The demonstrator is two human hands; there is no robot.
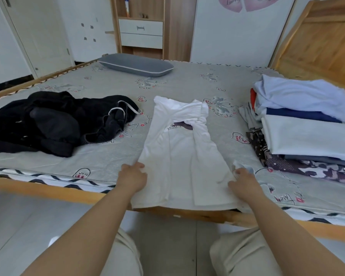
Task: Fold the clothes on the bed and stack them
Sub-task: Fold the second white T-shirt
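Your left hand (132, 177) and right hand (242, 183) pinch the near side edges of the white shirt (179, 152), sleeves already folded in, flat on the bed (108, 156). Right of your fingers sits the folded stack (307, 124); left, black clothes (54, 122) lie unfolded.

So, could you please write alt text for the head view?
Both hands, left hand and right hand, grip the near edges of a half-folded white T-shirt on the grey bed, between a black clothes heap and a folded stack.
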